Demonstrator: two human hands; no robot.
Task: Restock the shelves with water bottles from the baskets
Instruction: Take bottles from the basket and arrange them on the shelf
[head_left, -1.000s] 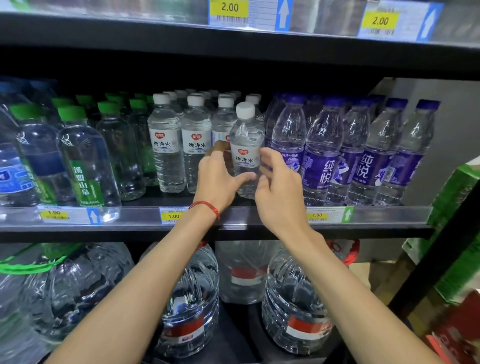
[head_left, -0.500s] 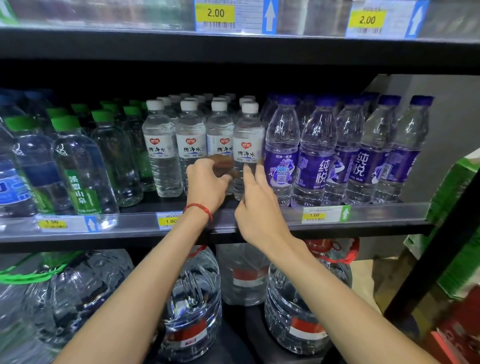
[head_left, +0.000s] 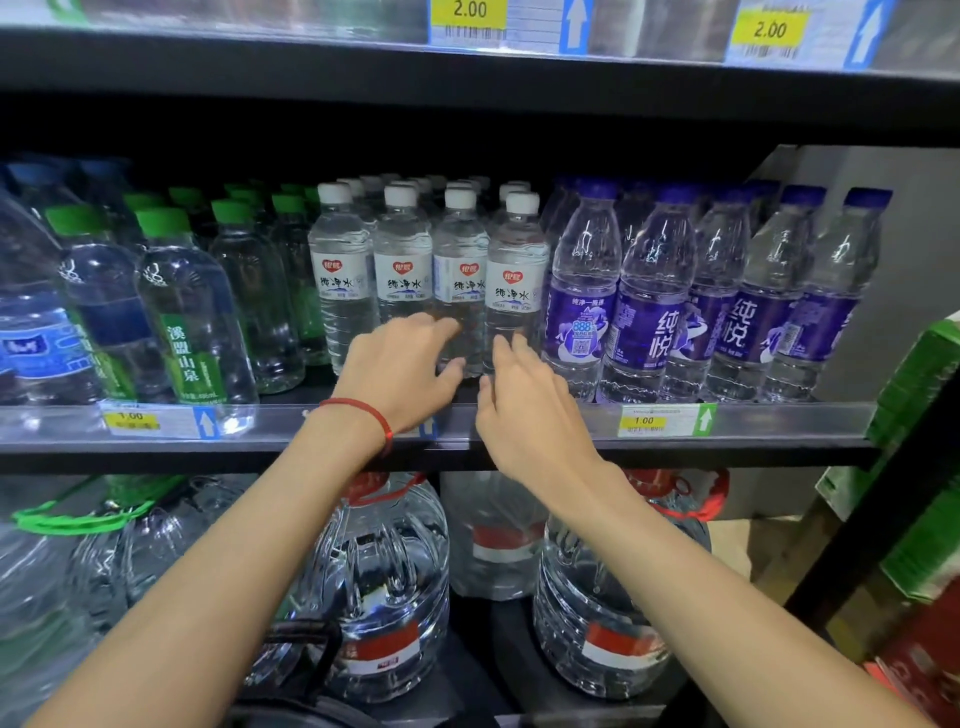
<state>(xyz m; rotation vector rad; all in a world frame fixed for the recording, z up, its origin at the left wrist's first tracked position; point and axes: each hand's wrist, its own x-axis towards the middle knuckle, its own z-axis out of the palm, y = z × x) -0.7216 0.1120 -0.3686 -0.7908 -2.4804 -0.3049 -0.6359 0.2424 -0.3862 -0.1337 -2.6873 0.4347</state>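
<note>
Touching ribbed, clear-plastic white-capped bottles, left hand and right hand each have a spread grip.

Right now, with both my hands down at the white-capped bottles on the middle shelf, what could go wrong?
1. Your right hand touches the rightmost white-capped bottle low down. A hard nudge there might tip it against the purple-labelled bottles.
2. The front row stands close to the shelf edge. Your left hand, drawing back, might drag a bottle off onto the large jugs below.
</note>
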